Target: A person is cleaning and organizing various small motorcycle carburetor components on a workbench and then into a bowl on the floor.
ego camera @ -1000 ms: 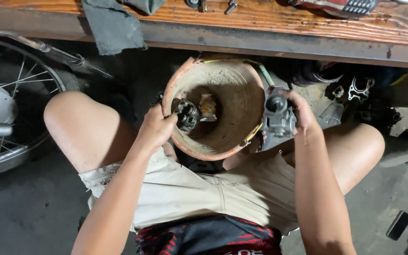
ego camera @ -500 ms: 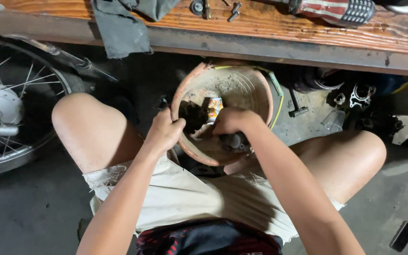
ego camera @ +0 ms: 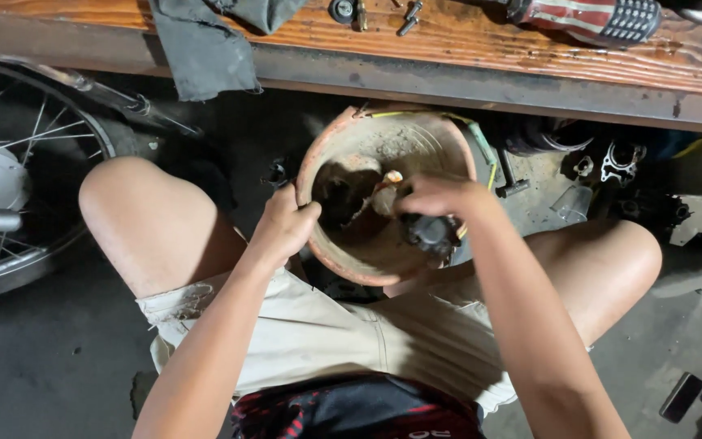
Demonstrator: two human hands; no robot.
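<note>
A dirty orange basin [ego camera: 331, 256] rests between my knees, with murky liquid and dark metal parts in it. My left hand [ego camera: 284, 223] grips its near left rim. Inside the basin, over its right half, my right hand [ego camera: 440, 199] is closed on a small black engine part [ego camera: 431, 233]. Just left of that hand a small tan piece [ego camera: 392, 176] sticks up; I cannot tell whether my fingers hold it.
A wooden bench [ego camera: 465, 49] spans the top, with a grey rag [ego camera: 205, 49], bolts and a striped object [ego camera: 587, 18] on it. A spoked wheel [ego camera: 10, 187] stands at the left. Metal engine parts [ego camera: 619, 162] lie on the floor under the bench at the right.
My right hand has left the metal part right of the basin and reached into the basin, where it now grips a black part. My left hand moved from inside the basin to its rim.
</note>
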